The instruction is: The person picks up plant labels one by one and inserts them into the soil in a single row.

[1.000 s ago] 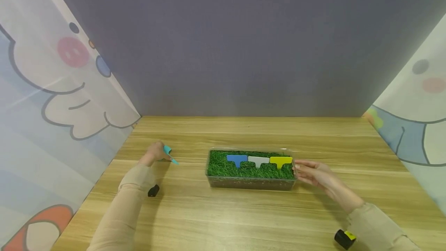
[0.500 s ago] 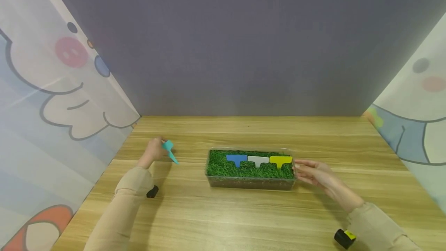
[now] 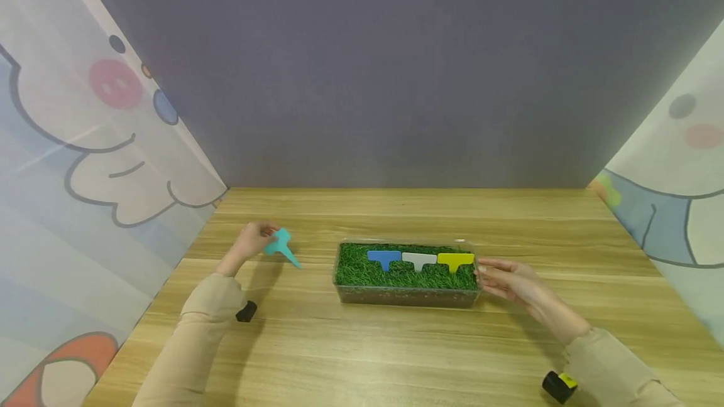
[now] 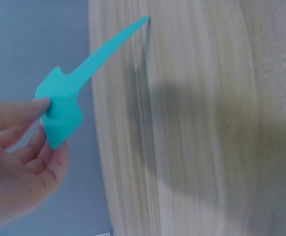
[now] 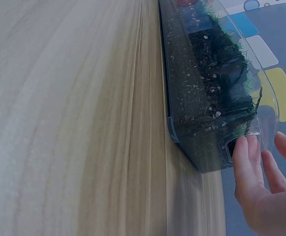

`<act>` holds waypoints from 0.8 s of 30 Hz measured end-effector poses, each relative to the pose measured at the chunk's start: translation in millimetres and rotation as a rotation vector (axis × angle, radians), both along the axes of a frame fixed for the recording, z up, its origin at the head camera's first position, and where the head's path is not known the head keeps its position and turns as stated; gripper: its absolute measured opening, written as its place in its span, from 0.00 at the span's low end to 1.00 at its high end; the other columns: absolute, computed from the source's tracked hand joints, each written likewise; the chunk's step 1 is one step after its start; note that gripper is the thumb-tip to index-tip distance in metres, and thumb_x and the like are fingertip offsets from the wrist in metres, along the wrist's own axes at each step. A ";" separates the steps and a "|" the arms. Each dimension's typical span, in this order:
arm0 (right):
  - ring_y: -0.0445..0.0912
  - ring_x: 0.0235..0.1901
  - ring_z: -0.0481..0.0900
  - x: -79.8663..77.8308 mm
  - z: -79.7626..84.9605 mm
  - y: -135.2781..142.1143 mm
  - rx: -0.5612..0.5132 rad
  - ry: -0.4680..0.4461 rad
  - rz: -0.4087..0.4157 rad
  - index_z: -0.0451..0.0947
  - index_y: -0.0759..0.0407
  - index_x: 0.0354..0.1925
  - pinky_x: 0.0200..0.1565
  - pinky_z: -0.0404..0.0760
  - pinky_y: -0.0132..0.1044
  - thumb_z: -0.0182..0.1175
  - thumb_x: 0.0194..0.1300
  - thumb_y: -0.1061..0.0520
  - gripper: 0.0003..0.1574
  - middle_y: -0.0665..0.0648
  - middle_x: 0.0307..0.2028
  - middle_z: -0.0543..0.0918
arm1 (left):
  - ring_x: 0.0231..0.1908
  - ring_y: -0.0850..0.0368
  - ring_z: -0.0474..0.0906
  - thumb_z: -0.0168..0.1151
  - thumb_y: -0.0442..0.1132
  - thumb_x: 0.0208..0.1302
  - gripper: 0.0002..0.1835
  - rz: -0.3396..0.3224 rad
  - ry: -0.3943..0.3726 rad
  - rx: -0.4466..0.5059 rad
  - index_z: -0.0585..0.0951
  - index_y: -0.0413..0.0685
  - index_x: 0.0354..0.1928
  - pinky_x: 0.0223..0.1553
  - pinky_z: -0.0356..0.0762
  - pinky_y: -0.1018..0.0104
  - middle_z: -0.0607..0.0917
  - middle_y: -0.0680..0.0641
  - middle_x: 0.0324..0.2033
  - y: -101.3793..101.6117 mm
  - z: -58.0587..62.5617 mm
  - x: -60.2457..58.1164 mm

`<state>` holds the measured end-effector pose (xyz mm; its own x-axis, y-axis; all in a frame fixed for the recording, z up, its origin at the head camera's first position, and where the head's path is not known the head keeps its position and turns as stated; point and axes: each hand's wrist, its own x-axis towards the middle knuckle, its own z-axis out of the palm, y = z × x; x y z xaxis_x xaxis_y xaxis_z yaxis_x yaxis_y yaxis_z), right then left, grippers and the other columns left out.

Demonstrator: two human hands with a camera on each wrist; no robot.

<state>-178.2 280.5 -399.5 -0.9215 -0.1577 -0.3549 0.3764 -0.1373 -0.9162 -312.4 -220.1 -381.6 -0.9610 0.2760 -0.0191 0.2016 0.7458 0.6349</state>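
Between thumb and fingers, my left hand [image 3: 251, 240] pinches the broad head of a teal T-shaped plant label [image 3: 285, 245]. In the left wrist view the label [image 4: 64, 108] looks slightly bent where the thumb presses, and its pointed stem reaches away from the hand. To its right stands a clear planter box [image 3: 408, 298] of dark soil topped with green grass. A blue label [image 3: 384, 257], a white label [image 3: 420, 259] and a yellow label [image 3: 455, 260] stand side by side in the grass. My right hand [image 3: 523, 287] rests its fairly straight fingers [image 5: 245, 167] against the box's right end.
The wooden table [image 3: 362, 357] meets a grey panel [image 3: 362, 80] behind. Cartoon-printed curtains flank it on the left [image 3: 85, 206] and right [image 3: 667, 143]. A small black wrist device [image 3: 246, 311] shows by the left sleeve, another black one [image 3: 559, 388] by the right.
My left hand has lifted and turned the teal label so more of it shows, and moved it slightly right. The right hand and the planter box have stayed put.
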 end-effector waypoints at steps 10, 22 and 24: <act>0.44 0.37 0.79 0.4 1.3 0.3 -0.005 0.001 0.004 0.73 0.60 0.49 0.44 0.76 0.34 0.59 0.55 0.63 0.20 0.54 0.39 0.81 | 0.50 0.37 0.69 0.55 0.39 0.61 0.17 -0.013 -0.107 0.106 0.74 0.35 0.48 0.50 0.66 0.43 0.76 0.35 0.46 6.4 7.1 5.6; 0.44 0.36 0.79 0.1 1.1 0.1 0.017 -0.002 0.009 0.71 0.63 0.51 0.44 0.76 0.34 0.59 0.56 0.62 0.22 0.54 0.39 0.81 | 0.51 0.40 0.67 0.55 0.41 0.61 0.17 -0.003 -0.088 0.144 0.76 0.38 0.48 0.50 0.65 0.45 0.75 0.36 0.48 18.2 24.8 13.3; 0.44 0.36 0.79 -0.1 1.0 0.3 0.015 -0.005 0.008 0.72 0.61 0.49 0.44 0.76 0.34 0.60 0.55 0.61 0.21 0.53 0.39 0.81 | 0.49 0.42 0.69 0.56 0.42 0.61 0.17 -0.012 -0.059 0.143 0.77 0.38 0.47 0.48 0.67 0.47 0.76 0.37 0.46 20.7 28.0 14.2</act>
<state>-178.4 280.8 -398.5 -0.9183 -0.1594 -0.3623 0.3824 -0.1206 -0.9161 -298.3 -199.4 -353.5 -0.9559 0.2915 -0.0352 0.1692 0.6447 0.7455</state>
